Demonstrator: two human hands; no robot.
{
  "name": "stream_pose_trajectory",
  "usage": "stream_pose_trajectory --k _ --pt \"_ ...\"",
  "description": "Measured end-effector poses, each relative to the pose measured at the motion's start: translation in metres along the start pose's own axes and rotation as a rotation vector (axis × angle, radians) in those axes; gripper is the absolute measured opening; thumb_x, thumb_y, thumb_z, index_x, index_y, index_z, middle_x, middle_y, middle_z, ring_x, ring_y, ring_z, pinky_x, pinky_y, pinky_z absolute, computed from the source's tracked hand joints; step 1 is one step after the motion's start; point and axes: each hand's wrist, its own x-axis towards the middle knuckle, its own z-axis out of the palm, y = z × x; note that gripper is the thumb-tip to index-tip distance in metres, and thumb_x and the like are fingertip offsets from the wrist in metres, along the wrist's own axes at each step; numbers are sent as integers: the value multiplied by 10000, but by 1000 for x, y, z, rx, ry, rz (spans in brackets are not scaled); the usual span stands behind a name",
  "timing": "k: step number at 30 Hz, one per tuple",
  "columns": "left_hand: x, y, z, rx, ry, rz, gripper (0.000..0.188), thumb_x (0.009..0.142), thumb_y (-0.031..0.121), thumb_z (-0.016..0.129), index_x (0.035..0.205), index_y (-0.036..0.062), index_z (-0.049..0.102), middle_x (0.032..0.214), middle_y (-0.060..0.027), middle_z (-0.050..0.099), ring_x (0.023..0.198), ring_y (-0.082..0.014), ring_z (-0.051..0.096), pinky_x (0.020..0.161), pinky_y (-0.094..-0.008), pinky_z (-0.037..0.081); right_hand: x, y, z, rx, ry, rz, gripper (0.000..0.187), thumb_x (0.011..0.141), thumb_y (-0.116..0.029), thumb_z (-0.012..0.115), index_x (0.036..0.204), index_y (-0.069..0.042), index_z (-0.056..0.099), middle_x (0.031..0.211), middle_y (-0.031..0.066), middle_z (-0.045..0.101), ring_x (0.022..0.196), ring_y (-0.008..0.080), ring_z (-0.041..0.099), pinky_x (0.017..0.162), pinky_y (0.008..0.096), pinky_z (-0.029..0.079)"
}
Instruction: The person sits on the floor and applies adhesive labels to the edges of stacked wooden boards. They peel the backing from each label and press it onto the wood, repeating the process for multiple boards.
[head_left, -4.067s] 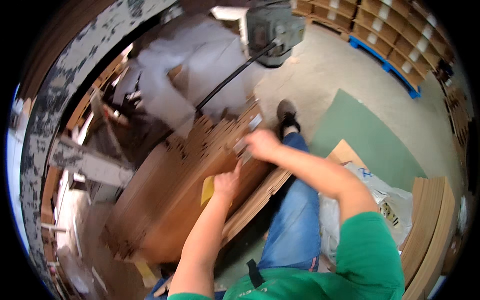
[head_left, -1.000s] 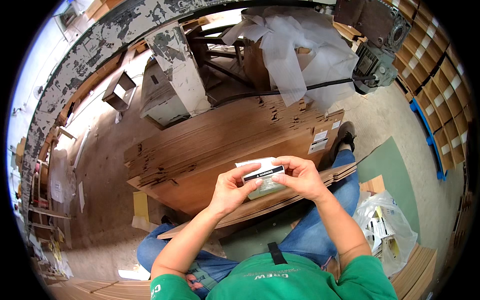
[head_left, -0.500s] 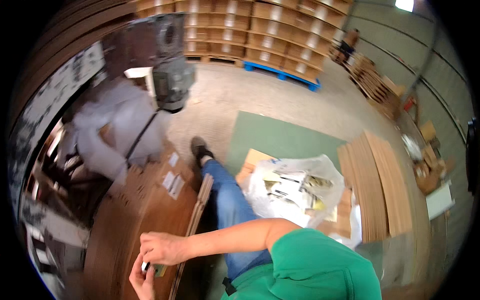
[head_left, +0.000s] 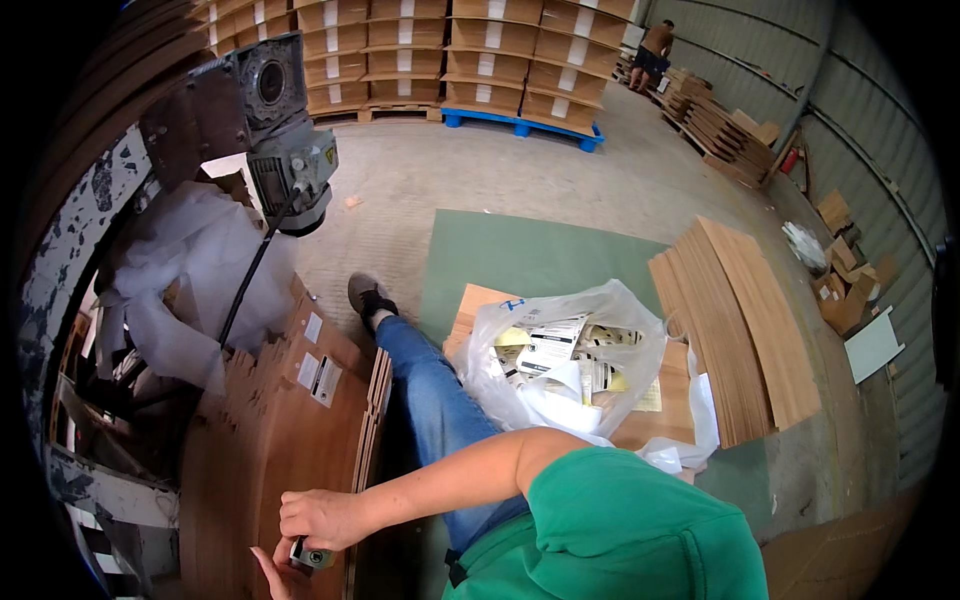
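Reaching across from the right, my right hand (head_left: 325, 518) is closed with bent fingers at a small printed label (head_left: 314, 556), yellowish with a black mark. Below it, at the lower edge, my left hand (head_left: 283, 577) is partly cut off; one digit sticks out and its other fingers bend against the label from beneath. Both hands are over a stack of brown wood-look panels (head_left: 270, 470). White labels (head_left: 318, 380) lie on its face farther up. A clear plastic bag (head_left: 490, 340) full of printed papers rests right of my leg.
Light-brown boards (head_left: 715, 330) stand right of the bag on a green mat (head_left: 520, 240). At left are a motor unit (head_left: 285, 170) and crumpled foam wrap (head_left: 190, 260). Stacked cartons (head_left: 400, 60) rise behind, on a blue pallet (head_left: 520, 127). A person (head_left: 652, 55) is far right.
The view has shifted and sharpened. My hands have moved slightly lower, and the label between them shows more of its printed face. One left digit has straightened away from it.
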Motion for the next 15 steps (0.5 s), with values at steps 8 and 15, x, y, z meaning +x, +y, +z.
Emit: stream_pose_trajectory --k 8,15 --pt "-2 -1 -6 -114 14 -18 815 877 675 253 974 -42 626 855 -39 632 813 -119 579 778 -249 427 2 -10 10 -26 53 -128 101 640 -32 656 687 -24 567 773 99 550 788 272 507 652 370 456" --pt "8 -24 -36 58 163 160 344 885 266 512 1057 -12 616 886 -73 645 808 -151 609 705 -244 487 3 -46 -2 -65 80 -309 100 653 -55 623 639 -40 525 719 86 530 759 264 521 620 367 456"
